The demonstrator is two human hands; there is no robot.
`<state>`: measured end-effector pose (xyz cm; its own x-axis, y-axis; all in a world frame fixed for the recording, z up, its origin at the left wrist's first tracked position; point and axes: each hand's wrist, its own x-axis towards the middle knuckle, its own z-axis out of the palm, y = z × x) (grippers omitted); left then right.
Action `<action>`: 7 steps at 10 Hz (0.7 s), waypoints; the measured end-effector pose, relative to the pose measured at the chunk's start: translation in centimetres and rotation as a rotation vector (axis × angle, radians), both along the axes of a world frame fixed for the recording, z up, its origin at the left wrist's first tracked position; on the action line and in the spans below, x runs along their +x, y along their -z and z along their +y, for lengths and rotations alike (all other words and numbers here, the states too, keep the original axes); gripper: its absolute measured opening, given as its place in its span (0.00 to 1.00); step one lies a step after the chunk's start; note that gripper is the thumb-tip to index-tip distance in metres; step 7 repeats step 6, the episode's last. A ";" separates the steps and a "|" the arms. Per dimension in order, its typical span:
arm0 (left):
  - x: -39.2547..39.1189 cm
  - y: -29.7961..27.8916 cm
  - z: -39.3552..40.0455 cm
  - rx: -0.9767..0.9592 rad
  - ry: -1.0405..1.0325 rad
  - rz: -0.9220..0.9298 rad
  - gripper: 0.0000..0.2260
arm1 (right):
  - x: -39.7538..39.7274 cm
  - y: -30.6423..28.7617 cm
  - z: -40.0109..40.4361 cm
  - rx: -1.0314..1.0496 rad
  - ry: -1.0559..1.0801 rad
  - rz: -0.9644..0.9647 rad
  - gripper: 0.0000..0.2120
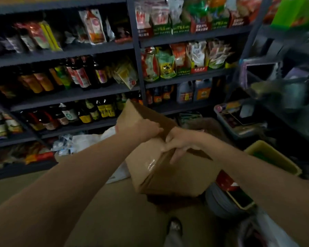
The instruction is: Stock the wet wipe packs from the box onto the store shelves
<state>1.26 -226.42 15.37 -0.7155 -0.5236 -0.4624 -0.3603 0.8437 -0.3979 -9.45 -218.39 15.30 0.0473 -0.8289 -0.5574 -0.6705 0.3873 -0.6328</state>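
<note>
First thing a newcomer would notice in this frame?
The brown cardboard box at centre, with both hands at its top flaps: the left hand grips the raised flap, and the right hand has its fingers spread over the near top edge. Behind it, dark shelves fill the left and middle, packed with bottles and snack bags. No wet wipe packs are visible yet.

- The cardboard box [168, 168] fills the middle, with both hands on its top flaps; the raised flap [143, 113] blocks reach toward the lower bottle shelf.
- Bare floor [103, 211] lies open below and left of the box.
- The shelves [70, 95] ahead are packed with bottles and bags.
- To the right, a yellow bin [273, 157], a grey tub [227, 202] and a loaded crate [239, 120] crowd the passage.
</note>
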 end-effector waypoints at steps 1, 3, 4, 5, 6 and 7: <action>-2.3 5.3 -5.8 0.082 -0.029 -0.047 0.22 | -1.5 4.9 -4.8 0.183 0.129 -0.277 0.06; -6.0 14.8 -12.3 0.233 -0.054 -0.044 0.20 | -3.8 14.8 -11.8 0.333 0.258 -0.299 0.11; -7.2 18.6 -13.1 0.399 -0.186 0.006 0.24 | -5.5 18.8 -13.2 0.313 0.232 -0.093 0.04; -8.3 18.1 -13.7 0.552 -0.198 0.002 0.30 | -8.1 19.4 -14.4 0.404 0.320 -0.015 0.13; -10.3 14.8 -16.3 0.561 -0.154 0.079 0.26 | -11.0 15.8 -16.5 0.333 0.350 -0.074 0.14; -10.3 14.8 -16.3 0.561 -0.154 0.079 0.26 | -11.0 15.8 -16.5 0.333 0.350 -0.074 0.14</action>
